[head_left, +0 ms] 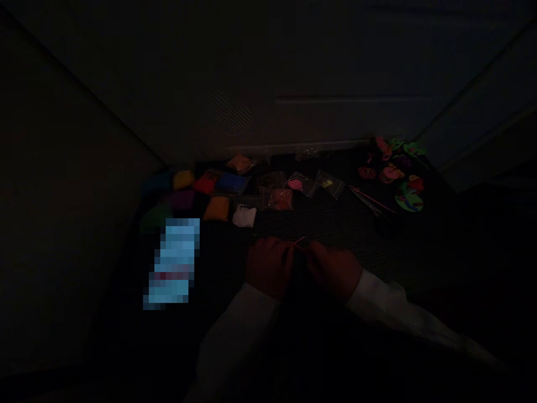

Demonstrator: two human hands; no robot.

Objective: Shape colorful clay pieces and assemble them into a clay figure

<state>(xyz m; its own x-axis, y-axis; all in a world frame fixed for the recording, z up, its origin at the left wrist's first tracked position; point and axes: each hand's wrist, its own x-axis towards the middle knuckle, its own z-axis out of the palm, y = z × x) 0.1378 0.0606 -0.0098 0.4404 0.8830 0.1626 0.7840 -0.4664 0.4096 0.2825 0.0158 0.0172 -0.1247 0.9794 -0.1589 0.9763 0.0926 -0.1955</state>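
Observation:
In dim light my left hand (269,267) is closed, its thumb and finger pinching a thin pink strand (298,242) in front of me. My right hand (333,270) is closed at the strand's other side, and its fingertips are in shadow. Between the hands the pink pieces seem to cross or bend; the darkness hides whether it is one strand or two. Just beyond the hands lie a white packet (244,216) and a clear bag with pink pieces (277,199).
A lit phone (173,263), its screen blurred, lies at the left. Several coloured packets, such as an orange one (216,209) and a blue one (231,182), line the table's back. Scissors (364,198) lie at the right, near colourful craft shapes (392,173).

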